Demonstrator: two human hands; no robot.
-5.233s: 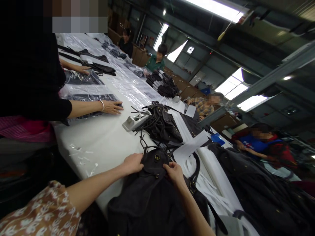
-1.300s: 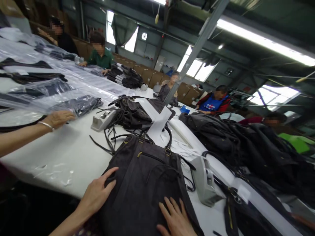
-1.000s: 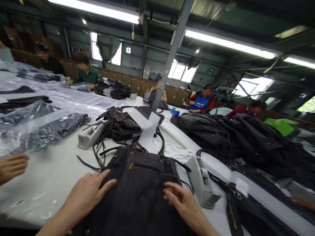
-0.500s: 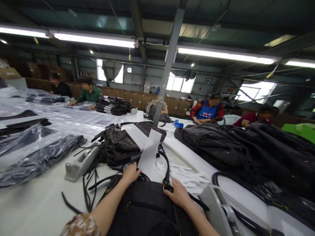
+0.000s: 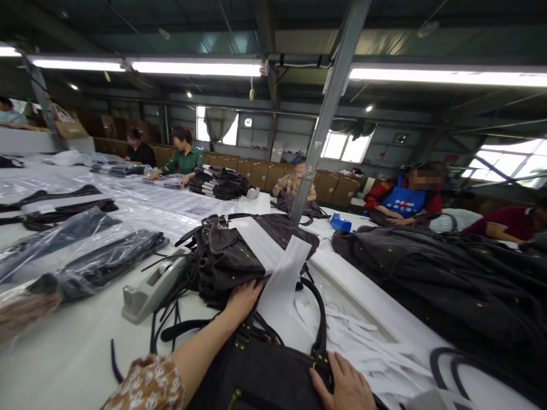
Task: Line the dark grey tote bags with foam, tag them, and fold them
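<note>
A dark handbag (image 5: 273, 370) with brass-coloured fittings lies directly in front of me, cut off by the bottom edge. My left hand (image 5: 243, 300) has its fingers curled around the bag's handle (image 5: 320, 310), near the far side; the fingertips are partly hidden. My right hand (image 5: 345, 384) grips the bag's right side by the handle base, thumb on the front. Beyond my left hand lies a second dark bag (image 5: 226, 256) with a white wrap. A white strip (image 5: 284, 279) stands up between the two bags.
A grey tape dispenser (image 5: 147, 293) is at left, near plastic-wrapped goods (image 5: 111, 267). A blurred hand (image 5: 32, 313) shows at the left edge. Dark bags (image 5: 427, 285) are piled at right, beside white scraps (image 5: 342, 336). A metal post (image 5: 327, 114) rises behind; co-workers sit across the table.
The view has turned left, so the scene sits farther right. My left hand is nearer the second bag. My right hand stays on the handbag's right side. A blurred hand has appeared at left.
</note>
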